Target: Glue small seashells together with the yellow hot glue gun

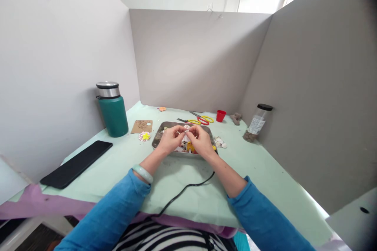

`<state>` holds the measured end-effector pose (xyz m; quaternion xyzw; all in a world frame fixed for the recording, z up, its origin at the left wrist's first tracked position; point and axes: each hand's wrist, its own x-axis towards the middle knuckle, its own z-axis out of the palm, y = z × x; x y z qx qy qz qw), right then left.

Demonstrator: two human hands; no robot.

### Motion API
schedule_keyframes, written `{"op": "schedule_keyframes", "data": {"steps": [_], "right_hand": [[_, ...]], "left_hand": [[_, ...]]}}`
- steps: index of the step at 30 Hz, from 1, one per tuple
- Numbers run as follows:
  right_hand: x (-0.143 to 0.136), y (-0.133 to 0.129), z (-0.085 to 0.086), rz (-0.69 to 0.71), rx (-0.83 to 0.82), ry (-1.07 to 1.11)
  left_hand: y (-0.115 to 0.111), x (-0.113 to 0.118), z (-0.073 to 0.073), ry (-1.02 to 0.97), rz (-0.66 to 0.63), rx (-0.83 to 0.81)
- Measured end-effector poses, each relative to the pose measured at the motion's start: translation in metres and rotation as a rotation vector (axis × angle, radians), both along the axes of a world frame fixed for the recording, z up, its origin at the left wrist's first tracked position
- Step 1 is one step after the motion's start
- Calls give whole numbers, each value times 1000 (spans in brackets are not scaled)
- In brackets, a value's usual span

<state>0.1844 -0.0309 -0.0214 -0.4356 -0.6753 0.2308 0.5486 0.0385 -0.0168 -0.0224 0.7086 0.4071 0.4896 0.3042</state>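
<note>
Above a shallow metal tray (pixel 156 139), my left hand (pixel 171 140) and my right hand (pixel 200 140) meet with their fingertips pinched close together. Whatever lies between the fingertips is too small and covered to name. Inside the tray, partly hidden by my hands, are small pebble-like pieces and a yellow piece (pixel 191 147). A round white piece with dark specks (pixel 186 127) shows just beyond my fingers. Left of the tray sits a speckled round piece with a yellow star shape (pixel 145 137). White pebbles or shells (pixel 220 142) lie at the tray's right side.
A green bottle (pixel 113 111) and a black flat case (pixel 78 163) stand at left, near a brown card (pixel 141 126). Behind the tray are scissors (pixel 200 119) and a red cup (pixel 220 116). A clear jar (pixel 257 124) leans right. A black cable (pixel 184 190) crosses the front.
</note>
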Motion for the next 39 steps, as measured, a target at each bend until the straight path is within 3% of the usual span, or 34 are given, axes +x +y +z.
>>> {"op": "schedule_keyframes", "data": {"steps": [9,22,39], "right_hand": [[1,0,0,16,15,60],[0,-3,1,-23,59,-18],[-1,-1,-5,-115,143,-212]], "left_hand": [[-4,1,7,-19,-78,-120],[-3,1,6,-196,-58,-152],[2,-2,0,-150,35,-48]]}}
